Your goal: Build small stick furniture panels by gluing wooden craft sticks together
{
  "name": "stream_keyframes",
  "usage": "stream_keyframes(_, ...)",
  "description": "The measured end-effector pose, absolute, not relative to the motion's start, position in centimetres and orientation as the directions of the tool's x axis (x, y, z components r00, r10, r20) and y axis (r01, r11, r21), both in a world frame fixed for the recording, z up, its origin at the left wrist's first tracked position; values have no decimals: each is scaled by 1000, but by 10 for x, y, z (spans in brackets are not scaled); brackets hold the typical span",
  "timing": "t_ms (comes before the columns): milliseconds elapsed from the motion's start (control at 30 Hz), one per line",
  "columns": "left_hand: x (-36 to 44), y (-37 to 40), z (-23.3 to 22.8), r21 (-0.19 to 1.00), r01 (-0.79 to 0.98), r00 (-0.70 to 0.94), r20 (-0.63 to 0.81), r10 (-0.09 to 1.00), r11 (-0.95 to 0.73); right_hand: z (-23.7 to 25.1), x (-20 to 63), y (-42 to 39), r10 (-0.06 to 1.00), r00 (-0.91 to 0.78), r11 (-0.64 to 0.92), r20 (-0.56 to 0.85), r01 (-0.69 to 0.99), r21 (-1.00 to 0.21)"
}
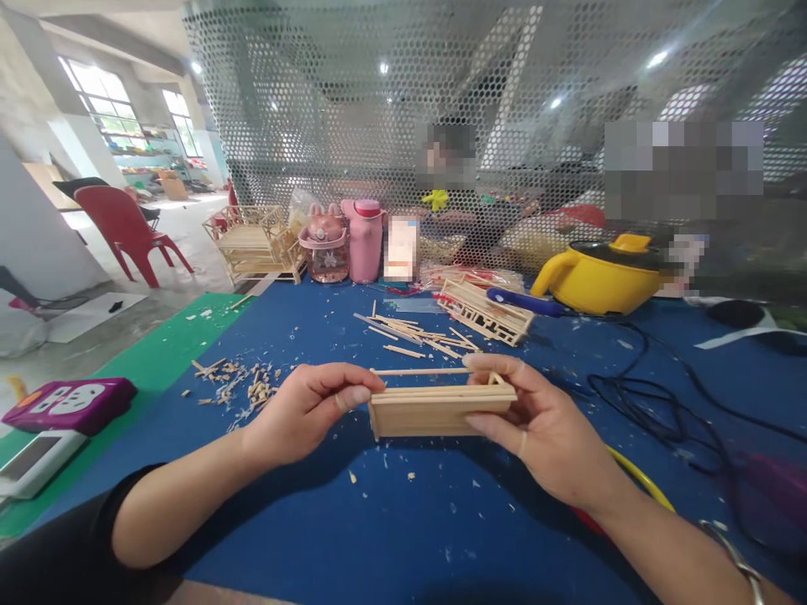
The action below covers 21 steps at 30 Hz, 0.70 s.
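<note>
Step in hand looks like steadying small wooden frame [429,416] at both ends. Best done with light pinch near corners, even pressure, rails kept parallel, no twist on thin sticks.

Frame sits between hands, over blue tabletop [391,529]; whether underside touches, hard to tell. Left hand [303,412]: thumb and index finger closed on frame's left upper corner. Right hand [548,433]: clamped around right end, thumb on front face, index finger at far rail. Loose sticks [419,330] lie just beyond.
</note>
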State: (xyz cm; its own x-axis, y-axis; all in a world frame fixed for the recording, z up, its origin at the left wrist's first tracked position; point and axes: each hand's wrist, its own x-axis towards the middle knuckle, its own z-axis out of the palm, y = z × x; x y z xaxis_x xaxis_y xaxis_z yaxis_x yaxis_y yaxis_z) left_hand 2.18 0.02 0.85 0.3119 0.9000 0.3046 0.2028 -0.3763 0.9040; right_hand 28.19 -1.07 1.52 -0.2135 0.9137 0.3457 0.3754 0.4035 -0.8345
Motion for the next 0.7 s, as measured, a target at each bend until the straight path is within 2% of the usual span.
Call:
stream_keyframes(200,16,2,15,783,359,488,306,817,-508,19,287,-12,870,-331,482,365,420,-769)
stream_keyframes(433,19,-5,16,689,479,392,387,835,-544,16,284,-16,840,-320,541,438,447,-712)
stream_keyframes(600,20,-10,11,771,421,265,400,878,-478,16,280,-18,837,-291,548,465,452,-704)
stream_keyframes(700,25,-13,8,881,284,196,333,922,-378,17,278,-18,855,-275,518,440,444,-731)
